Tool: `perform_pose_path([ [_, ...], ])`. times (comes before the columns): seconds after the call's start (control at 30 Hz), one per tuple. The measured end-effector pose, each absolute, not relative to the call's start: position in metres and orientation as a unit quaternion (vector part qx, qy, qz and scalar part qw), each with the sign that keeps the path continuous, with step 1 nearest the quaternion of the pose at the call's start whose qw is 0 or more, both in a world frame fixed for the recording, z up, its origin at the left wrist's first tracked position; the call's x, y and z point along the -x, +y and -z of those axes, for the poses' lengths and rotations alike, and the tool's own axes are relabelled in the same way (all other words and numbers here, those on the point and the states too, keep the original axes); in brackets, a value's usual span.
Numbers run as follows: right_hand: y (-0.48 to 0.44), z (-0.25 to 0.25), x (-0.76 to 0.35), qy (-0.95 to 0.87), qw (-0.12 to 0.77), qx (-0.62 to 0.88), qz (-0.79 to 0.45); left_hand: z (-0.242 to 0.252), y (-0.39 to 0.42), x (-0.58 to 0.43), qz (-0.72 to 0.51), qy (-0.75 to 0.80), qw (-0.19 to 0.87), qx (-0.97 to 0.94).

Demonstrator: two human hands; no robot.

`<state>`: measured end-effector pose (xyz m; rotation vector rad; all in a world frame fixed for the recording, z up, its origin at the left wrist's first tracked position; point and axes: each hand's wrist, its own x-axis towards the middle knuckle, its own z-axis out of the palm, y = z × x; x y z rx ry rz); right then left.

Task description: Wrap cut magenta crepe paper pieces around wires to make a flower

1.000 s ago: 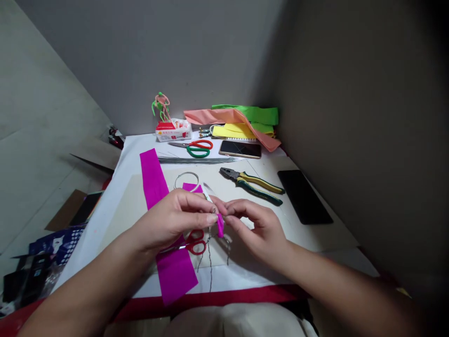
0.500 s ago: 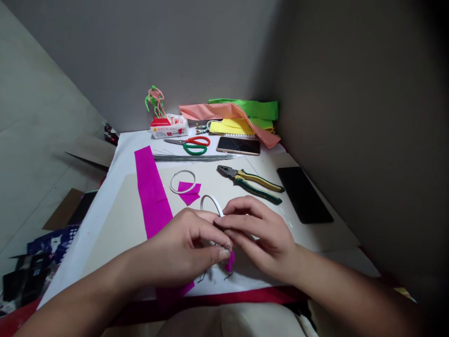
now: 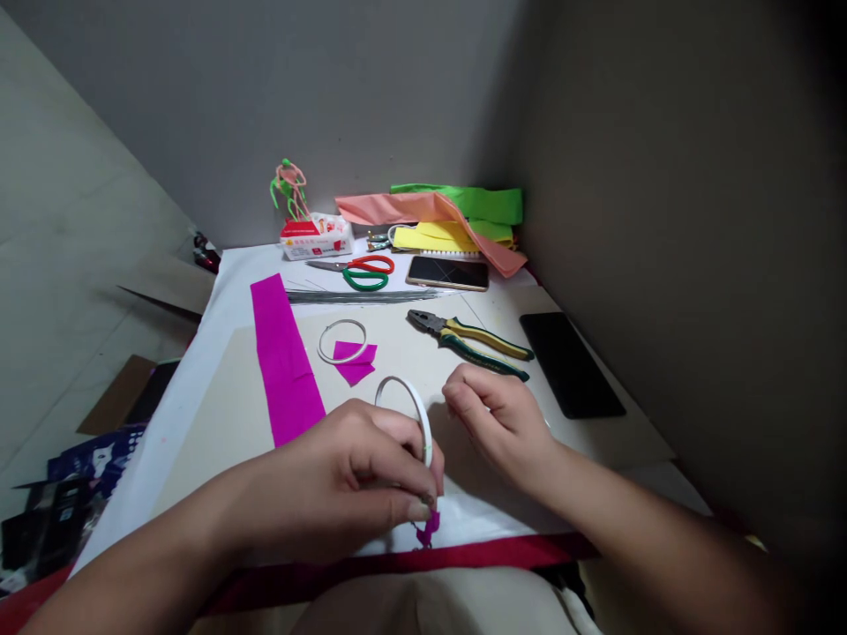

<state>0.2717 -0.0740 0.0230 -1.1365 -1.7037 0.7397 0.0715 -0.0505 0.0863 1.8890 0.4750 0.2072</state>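
Our left hand (image 3: 348,489) pinches a white-wrapped wire loop (image 3: 423,414) upright between thumb and fingers, holding a magenta crepe paper scrap (image 3: 429,529) below it; our right hand (image 3: 496,422) is empty, fingers loosely curled together.

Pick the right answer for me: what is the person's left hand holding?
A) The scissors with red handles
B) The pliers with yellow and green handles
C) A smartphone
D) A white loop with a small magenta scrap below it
D: the left hand grips the lower part of the white loop, and the magenta scrap shows just below the fingertips.
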Motion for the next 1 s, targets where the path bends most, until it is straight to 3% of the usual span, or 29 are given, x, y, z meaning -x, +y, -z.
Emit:
perform_pose_path([
  [0.23, -0.074, -0.025, -0.27, -0.609, 0.501, 0.34, -0.512, -0.085, -0.051, -0.071, -0.089, 0.17, 0.515, -0.835],
  [0.33, -0.077, -0.028, -0.269, -0.595, 0.514, 0.313, -0.533, -0.085, -0.051, -0.072, -0.077, 0.162, 0.503, -0.845],
  [0.47, -0.081, -0.031, -0.269, -0.603, 0.538, 0.333, -0.485, -0.085, -0.051, -0.072, -0.086, 0.162, 0.498, -0.848],
  [0.77, -0.081, -0.035, -0.269, -0.764, 0.534, 0.268, -0.246, -0.081, -0.049, -0.07, -0.11, 0.189, 0.464, -0.859],
  [1.0, -0.083, -0.035, -0.271, -0.761, 0.496, 0.332, -0.254, -0.083, -0.048, -0.071, -0.115, 0.187, 0.457, -0.862],
])
